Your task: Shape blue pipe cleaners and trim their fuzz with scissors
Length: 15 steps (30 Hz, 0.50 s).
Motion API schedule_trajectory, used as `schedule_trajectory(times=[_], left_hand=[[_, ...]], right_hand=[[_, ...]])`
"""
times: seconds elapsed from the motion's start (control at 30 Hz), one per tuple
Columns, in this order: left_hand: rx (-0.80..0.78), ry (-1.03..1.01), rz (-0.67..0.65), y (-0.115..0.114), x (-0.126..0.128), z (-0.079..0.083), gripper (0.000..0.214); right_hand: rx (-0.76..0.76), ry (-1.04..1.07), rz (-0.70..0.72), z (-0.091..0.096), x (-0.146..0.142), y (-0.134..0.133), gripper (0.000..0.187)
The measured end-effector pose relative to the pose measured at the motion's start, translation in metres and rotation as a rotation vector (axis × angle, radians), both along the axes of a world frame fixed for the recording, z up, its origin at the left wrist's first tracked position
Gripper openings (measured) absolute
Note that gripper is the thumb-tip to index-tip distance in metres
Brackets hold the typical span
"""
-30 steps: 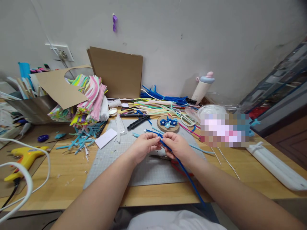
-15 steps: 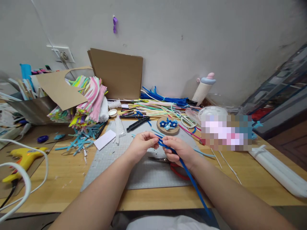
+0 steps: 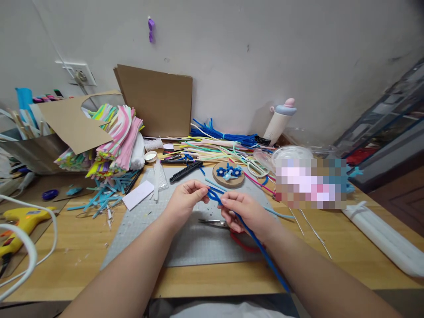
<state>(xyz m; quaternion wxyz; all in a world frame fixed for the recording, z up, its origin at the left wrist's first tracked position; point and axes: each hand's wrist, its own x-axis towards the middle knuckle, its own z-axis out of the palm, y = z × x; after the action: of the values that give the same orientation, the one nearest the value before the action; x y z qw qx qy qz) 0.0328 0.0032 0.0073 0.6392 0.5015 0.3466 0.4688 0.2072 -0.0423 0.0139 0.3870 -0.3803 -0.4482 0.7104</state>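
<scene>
Both my hands pinch one blue pipe cleaner over a grey cutting mat. My left hand grips its far end between thumb and fingers. My right hand pinches it a little further along, where it bends into a small loop. The long tail runs back under my right forearm towards me. Red-handled scissors lie on the mat just beneath my right hand.
A round wooden disc with small blue flowers sits beyond the hands. Piles of coloured pipe cleaners and cardboard line the wall. A yellow glue gun lies at left, a white bottle at back right.
My hands have shifted slightly left and nearer to me, and the pipe cleaner's end now curls into a loop between them. The view has panned a little.
</scene>
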Motion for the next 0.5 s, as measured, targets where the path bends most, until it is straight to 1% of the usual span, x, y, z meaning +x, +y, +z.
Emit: schedule_trajectory(times=[0.2,0.33,0.5], left_hand=[[-0.001,-0.004,-0.006,0.0000,-0.0010,-0.0010,0.021],[-0.030,-0.028,-0.023,-0.0002,-0.0009,-0.0014,0.020],[-0.121,-0.093,-0.104,-0.0025,0.0021,0.0005,0.025]], right_hand=[[0.014,-0.001,-0.013,-0.0012,-0.0030,-0.0029,0.023],[0.029,-0.024,-0.025,0.0010,-0.0048,-0.0047,0.023],[0.125,-0.148,-0.177,0.0018,-0.0074,-0.0055,0.023]])
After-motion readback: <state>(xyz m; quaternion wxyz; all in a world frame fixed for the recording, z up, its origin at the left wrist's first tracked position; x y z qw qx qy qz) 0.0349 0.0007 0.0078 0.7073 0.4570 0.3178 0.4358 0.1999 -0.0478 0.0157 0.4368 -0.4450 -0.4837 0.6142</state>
